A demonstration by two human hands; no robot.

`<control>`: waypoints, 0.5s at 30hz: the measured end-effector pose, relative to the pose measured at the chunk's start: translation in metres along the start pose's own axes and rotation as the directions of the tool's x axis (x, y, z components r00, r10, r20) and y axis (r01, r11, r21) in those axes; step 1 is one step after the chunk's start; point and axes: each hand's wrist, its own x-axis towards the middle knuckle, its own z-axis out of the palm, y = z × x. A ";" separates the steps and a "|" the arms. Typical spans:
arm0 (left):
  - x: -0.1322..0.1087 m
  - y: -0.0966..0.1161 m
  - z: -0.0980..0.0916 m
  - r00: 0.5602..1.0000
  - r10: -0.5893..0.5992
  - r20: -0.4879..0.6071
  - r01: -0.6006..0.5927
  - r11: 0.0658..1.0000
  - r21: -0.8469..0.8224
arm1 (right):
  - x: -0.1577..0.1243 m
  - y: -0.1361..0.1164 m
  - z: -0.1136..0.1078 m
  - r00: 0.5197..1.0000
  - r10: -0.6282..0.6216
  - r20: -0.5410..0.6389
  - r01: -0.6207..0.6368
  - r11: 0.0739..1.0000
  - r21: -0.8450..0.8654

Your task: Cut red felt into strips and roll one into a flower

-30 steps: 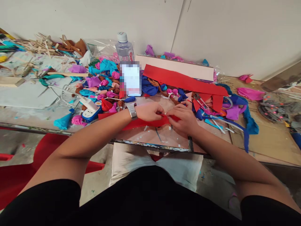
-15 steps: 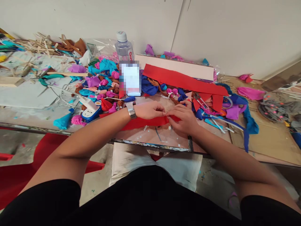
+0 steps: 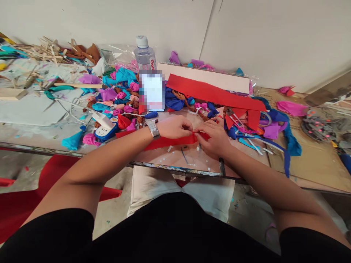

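A long red crepe paper strip (image 3: 172, 141) lies along the table's front part, running beneath my left wrist. My left hand (image 3: 175, 127), with a metal watch (image 3: 153, 129) on its wrist, pinches the strip's upper edge near its right end. Close beside it, my right hand (image 3: 212, 134) grips the same end between thumb and fingers. The fingertips of both hands nearly meet, and the paper between them looks gathered. A second, wider red strip (image 3: 214, 93) lies flat beyond the hands, partly over a pale board.
Crumpled coloured paper pieces (image 3: 108, 94) crowd the left, around a phone with a lit screen (image 3: 153, 91) and a water bottle (image 3: 145, 54). A blue-and-white power strip (image 3: 106, 130) sits near the left forearm. Scissors (image 3: 235, 117) lie right of my hands; cardboard (image 3: 315, 160) covers the right side.
Both hands stay in nearly the same place on the red strip. The fingers of my right hand have shifted slightly at the gathered end.
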 end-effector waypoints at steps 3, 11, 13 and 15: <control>-0.001 0.002 0.000 1.000 0.002 -0.024 -0.002 1.000 0.001 | 0.000 0.000 0.000 1.000 0.009 0.026 -0.009 1.000 0.010; -0.004 0.010 0.004 0.994 0.053 -0.095 -0.038 0.988 0.153 | 0.002 -0.005 0.001 0.996 0.024 0.090 -0.029 0.998 0.059; -0.004 0.011 0.005 0.994 0.057 -0.090 -0.042 0.986 0.159 | 0.002 -0.005 0.001 0.995 0.027 0.099 -0.034 0.997 0.066; -0.004 0.010 0.005 0.996 0.039 -0.085 -0.026 0.988 0.151 | 0.001 -0.003 0.001 0.996 0.041 0.082 -0.046 0.997 0.059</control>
